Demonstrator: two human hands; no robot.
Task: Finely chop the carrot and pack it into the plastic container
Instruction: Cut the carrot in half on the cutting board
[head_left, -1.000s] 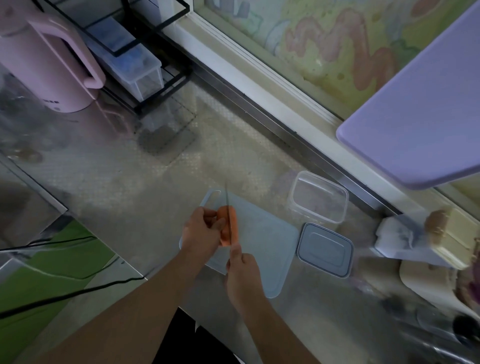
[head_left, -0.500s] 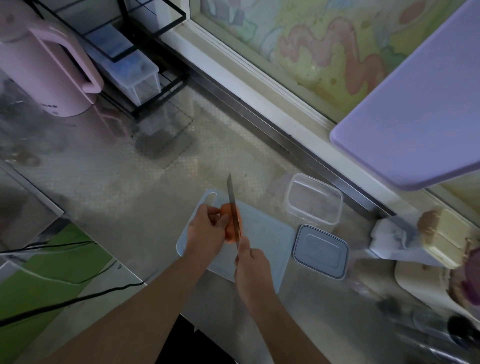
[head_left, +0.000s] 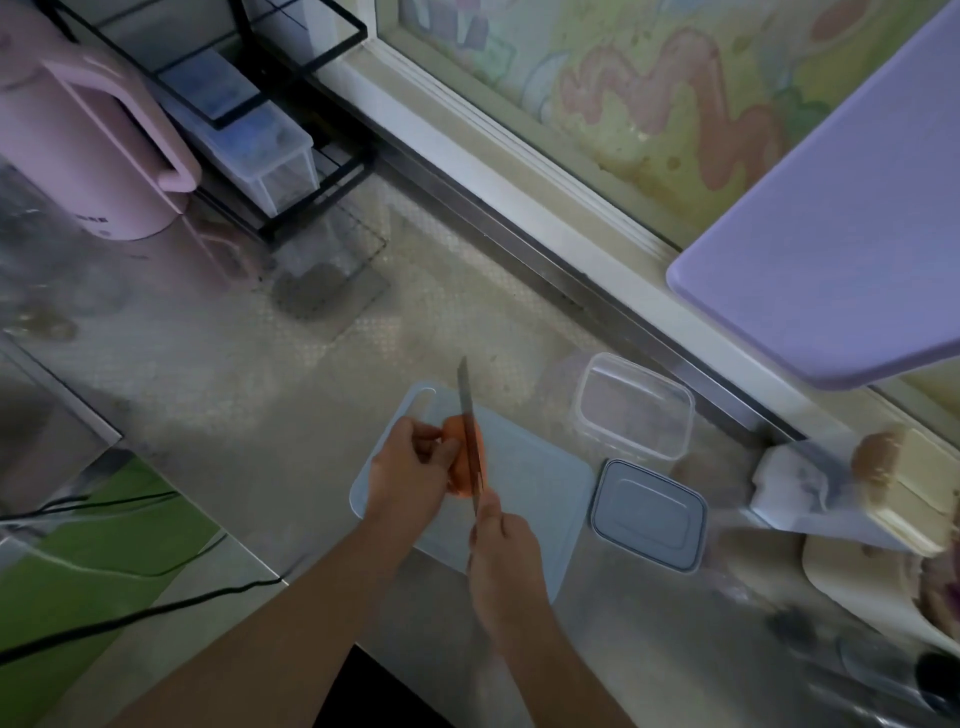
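Right grip: our right hand curls closed round the handle of the knife; the handle itself is hidden inside the fingers.
Knife: we see the blade run away from us, lying along the carrot over its right part, tip reaching past the far end of the carrot.
Left grip: our left hand holds the carrot from its left side, fingers bent onto it, thumb near the blade.
Carrot: we find it on the cutting board, touching our left fingers, just ahead of our right hand. We cannot tell whether it is cut through.
Cutting board: pale blue, flat on the tabletop, with a slot handle at its far left corner.
Plastic container: the clear plastic container stands open on the tabletop just beyond the board's right far corner, apart from both our hands.
Lid: the grey lid lies flat just right of the board, near the container.
Further out: we see a pink kettle far left, a black wire rack beside it with a clear box inside, and a lilac board overhanging on the right.
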